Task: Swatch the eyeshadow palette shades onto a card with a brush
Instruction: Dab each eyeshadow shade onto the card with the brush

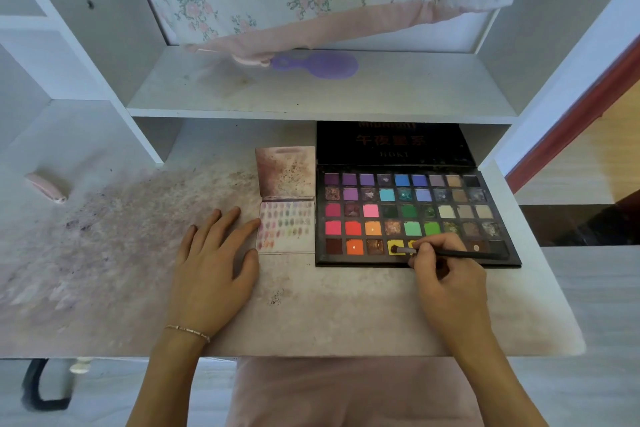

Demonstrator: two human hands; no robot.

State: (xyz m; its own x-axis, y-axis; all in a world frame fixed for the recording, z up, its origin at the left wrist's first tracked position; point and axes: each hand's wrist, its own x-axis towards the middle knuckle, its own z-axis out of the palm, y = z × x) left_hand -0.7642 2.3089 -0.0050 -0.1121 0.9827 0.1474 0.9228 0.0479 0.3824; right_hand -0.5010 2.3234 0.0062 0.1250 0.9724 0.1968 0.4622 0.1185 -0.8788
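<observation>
Brush [446, 254]: lies left-right, bristles pointing left into yellow pan of palette [408, 215]
Right hand [446, 274]: fingers pinch brush
Left hand [214, 253]: fingers flat, touching card [287, 230]

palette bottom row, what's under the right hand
The right hand covers part of the palette bottom row. The brush tip rests in a yellow pan; another yellow pan peeks out beside it; pans beneath the fingers are hidden.

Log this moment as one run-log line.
step: loading brush | right hand: pinches brush, tip in yellow pan of palette | left hand: flat on desk, fingertips touching card
</observation>
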